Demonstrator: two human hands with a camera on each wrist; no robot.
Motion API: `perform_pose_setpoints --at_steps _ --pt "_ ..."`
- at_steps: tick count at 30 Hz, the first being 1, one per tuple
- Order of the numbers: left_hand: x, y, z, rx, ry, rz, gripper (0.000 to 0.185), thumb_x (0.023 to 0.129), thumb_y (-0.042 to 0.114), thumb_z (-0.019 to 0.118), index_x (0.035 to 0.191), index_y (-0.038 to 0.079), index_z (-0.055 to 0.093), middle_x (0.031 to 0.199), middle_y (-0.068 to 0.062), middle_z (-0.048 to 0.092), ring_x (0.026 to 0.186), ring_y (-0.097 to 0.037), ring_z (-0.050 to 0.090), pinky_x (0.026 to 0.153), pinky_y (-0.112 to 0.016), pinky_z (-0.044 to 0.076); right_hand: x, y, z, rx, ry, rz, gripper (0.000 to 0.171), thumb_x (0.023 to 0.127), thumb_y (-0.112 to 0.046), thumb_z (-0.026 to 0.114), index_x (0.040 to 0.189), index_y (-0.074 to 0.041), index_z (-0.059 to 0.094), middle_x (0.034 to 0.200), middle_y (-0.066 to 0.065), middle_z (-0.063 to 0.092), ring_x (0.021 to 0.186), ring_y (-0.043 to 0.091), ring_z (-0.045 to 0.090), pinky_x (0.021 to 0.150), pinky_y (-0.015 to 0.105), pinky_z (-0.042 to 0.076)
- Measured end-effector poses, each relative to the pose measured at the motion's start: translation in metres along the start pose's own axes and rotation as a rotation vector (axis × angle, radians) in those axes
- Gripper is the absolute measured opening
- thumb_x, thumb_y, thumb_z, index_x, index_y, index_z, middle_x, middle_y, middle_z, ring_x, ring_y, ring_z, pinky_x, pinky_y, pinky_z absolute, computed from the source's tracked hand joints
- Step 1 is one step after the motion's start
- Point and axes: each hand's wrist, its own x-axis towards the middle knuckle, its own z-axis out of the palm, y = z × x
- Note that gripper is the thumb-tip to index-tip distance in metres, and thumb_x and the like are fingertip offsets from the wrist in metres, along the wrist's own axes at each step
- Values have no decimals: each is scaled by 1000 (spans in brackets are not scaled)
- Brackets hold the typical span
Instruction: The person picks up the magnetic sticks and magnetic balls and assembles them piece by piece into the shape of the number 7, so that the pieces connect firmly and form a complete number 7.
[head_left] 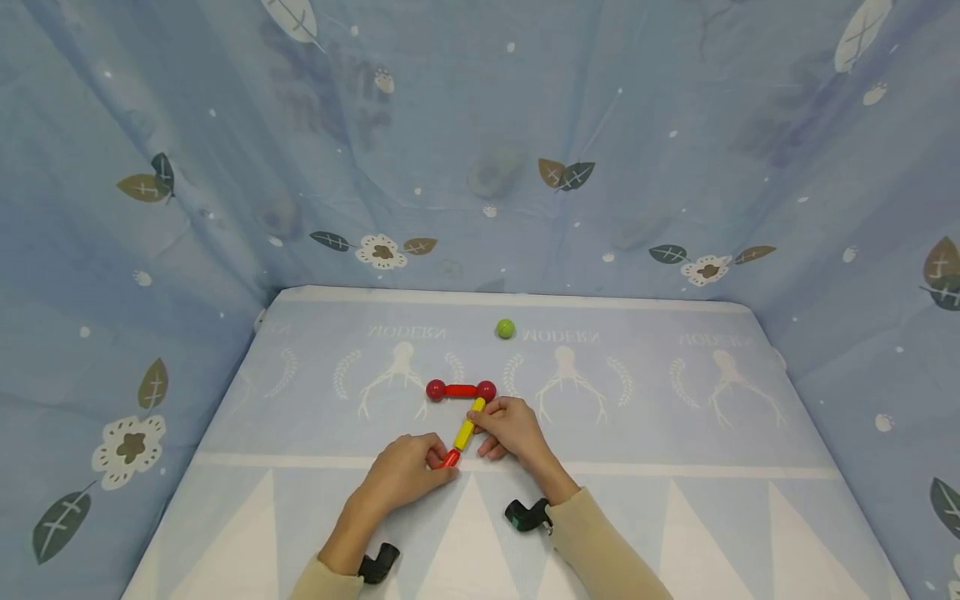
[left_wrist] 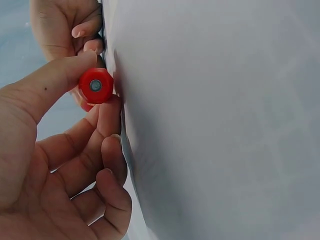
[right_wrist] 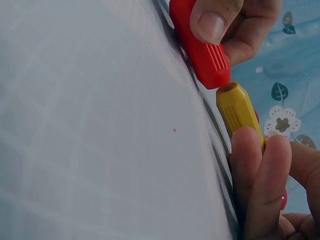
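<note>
1. The two-ball bar lies crosswise on the tabletop, behind both hands
2. The slanted rod runs from that bar's right ball toward the person
3. The short rod lies at the slanted rod's near end, just apart from it
4. The left hand is left of the rods, the right hand right of them
5. The lone ball sits far behind, near the back edge

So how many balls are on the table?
3: a green ball alone near the far edge, and two dark red balls joined by a red stick. Hands may hide others.
</note>
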Motion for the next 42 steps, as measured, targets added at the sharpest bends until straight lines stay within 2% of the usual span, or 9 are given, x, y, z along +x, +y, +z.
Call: perform_pose_setpoints --at_steps 10,18,25,28,31,33,36,42 --pt "2 2 0 7 -5 29 18 82 24 83 91 15 69 72 11 57 63 -8 51 57 -28 43 1 0 0 1 1 -4 35 91 -30 76 95 1 62 77 10 72 50 23 67 44 30 52" --pt "-3 0 -3 53 -17 37 24 79 5 80 92 23 71 94 1 53 87 -20 45 70 -36 42 1 0 0 -16 0 -9 34 91 -30 75 96 1 62 78 10 72 50 23 67 43 29 51" --pt "-4 -2 -3 38 16 46 34 81 -9 69 87 25 72 103 -2 47 92 -22 45 73 -38 43 1 1 0 -12 -3 -11 35 91 -31 76 95 1 62 77 10 72 50 23 67 43 29 51" --pt "-4 -1 -4 24 18 17 26 87 -5 66 98 18 69 106 -5 48 88 -21 48 73 -37 45 2 2 0 -8 -5 -12 35 91 -30 76 95 1 62 77 10 72 49 22 67 43 30 51" --pt "-3 2 -4 3 21 -51 20 94 10 67 113 12 60 102 -7 47 77 -19 50 67 -36 45 2 3 -1 -3 -9 -11 35 90 -30 76 95 1 61 77 10 72 49 22 67 43 30 52" --pt "-2 3 -4 -7 17 -106 32 95 24 69 121 10 55 96 -6 48 71 -19 49 63 -35 43 2 4 -1 -1 -10 -12 36 90 -31 76 95 1 61 77 10 72 49 22 67 43 30 52" --pt "-1 4 -3 -16 12 -156 52 89 35 77 125 7 52 87 -4 49 68 -19 48 60 -35 41 2 4 -1 -2 -11 -13 37 90 -32 76 96 1 61 77 10 72 49 23 67 44 31 52" --pt "1 4 -3 -57 6 -179 61 83 26 84 128 4 51 77 -1 52 64 -16 50 57 -32 43 3 4 -1 -7 -13 -5 36 90 -32 76 96 0 61 77 10 72 50 23 67 44 31 52"
